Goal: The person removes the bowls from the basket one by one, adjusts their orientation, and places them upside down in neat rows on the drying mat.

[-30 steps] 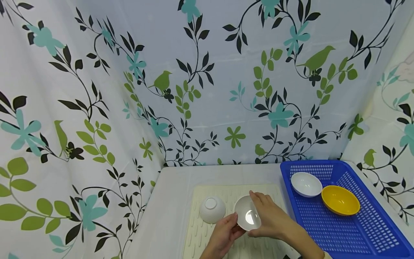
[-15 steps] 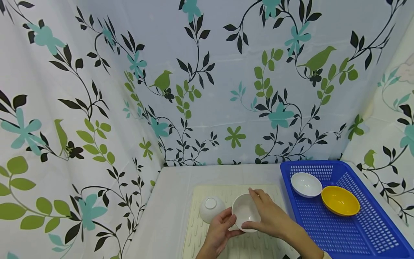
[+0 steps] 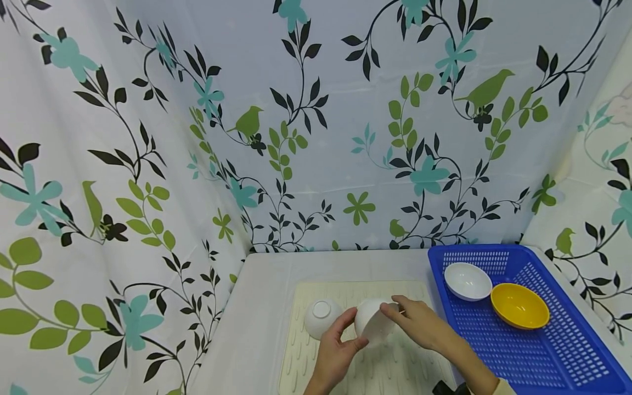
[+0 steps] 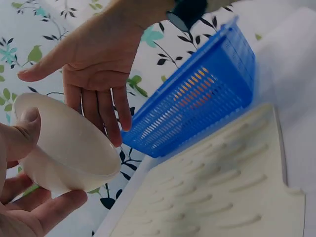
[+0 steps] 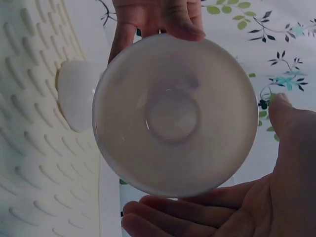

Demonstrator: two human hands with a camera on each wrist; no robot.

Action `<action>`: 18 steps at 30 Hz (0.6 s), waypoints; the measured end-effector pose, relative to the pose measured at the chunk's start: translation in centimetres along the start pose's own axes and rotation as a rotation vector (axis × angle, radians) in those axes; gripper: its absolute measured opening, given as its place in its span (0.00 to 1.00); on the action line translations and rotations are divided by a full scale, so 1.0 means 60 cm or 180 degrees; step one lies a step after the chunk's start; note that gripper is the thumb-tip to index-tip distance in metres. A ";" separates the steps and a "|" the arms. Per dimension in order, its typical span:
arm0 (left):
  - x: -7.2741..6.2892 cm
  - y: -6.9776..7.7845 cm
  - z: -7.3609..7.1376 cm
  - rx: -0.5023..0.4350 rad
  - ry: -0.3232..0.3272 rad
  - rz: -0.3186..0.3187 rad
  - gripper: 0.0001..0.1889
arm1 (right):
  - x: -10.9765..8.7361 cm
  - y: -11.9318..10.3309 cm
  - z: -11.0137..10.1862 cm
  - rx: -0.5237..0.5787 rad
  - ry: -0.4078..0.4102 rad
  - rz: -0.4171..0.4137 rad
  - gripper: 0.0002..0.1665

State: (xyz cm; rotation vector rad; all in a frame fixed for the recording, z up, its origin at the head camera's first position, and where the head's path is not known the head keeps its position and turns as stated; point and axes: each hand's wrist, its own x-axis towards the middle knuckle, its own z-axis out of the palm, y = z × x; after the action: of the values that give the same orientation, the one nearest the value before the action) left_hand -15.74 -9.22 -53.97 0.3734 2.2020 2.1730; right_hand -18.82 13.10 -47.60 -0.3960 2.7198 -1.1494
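Room above; upturned bowl (image 3: 320, 322) left; basket (image 3: 503, 354) right

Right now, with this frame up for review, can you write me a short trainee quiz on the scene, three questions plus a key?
1. Which hand grips the raised bowl?
2. The upside-down or upright choice: the bowl on the cream mat lies A) mouth up, B) mouth down, C) on its side.
3. How many bowls are in the blue basket?

Key:
1. The left hand.
2. B.
3. Two: a white one and a yellow one.

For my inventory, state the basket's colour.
The basket is blue, seen best in the head view.
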 end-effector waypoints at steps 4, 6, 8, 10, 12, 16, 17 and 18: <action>-0.005 -0.001 -0.002 0.0394 -0.0091 0.0469 0.34 | 0.008 0.018 -0.008 0.0288 -0.0314 -0.0232 0.34; -0.007 -0.001 -0.005 0.0628 -0.0126 0.0734 0.35 | 0.012 0.028 -0.010 0.0383 -0.0480 -0.0398 0.32; -0.009 -0.003 -0.007 0.0803 -0.0177 0.0975 0.34 | 0.015 0.036 -0.011 0.0455 -0.0615 -0.0513 0.33; -0.010 -0.005 -0.010 0.0940 -0.0229 0.1127 0.34 | 0.017 0.043 -0.011 0.0499 -0.0713 -0.0596 0.34; -0.010 -0.006 -0.013 0.1030 -0.0273 0.1212 0.34 | 0.019 0.050 -0.010 0.0599 -0.0794 -0.0631 0.35; -0.009 -0.009 -0.016 0.1109 -0.0354 0.1271 0.34 | 0.022 0.061 -0.008 0.0755 -0.0895 -0.0669 0.37; -0.009 -0.009 -0.017 0.1113 -0.0370 0.1270 0.34 | 0.022 0.063 -0.008 0.0780 -0.0906 -0.0678 0.38; -0.008 -0.009 -0.018 0.1125 -0.0387 0.1265 0.35 | 0.023 0.065 -0.007 0.0799 -0.0913 -0.0689 0.38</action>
State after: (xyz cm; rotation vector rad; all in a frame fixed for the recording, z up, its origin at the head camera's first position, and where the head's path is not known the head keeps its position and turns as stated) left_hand -15.55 -10.36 -54.56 1.0036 2.6182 1.8295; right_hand -20.93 15.58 -50.15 -0.7659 2.2968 -1.3493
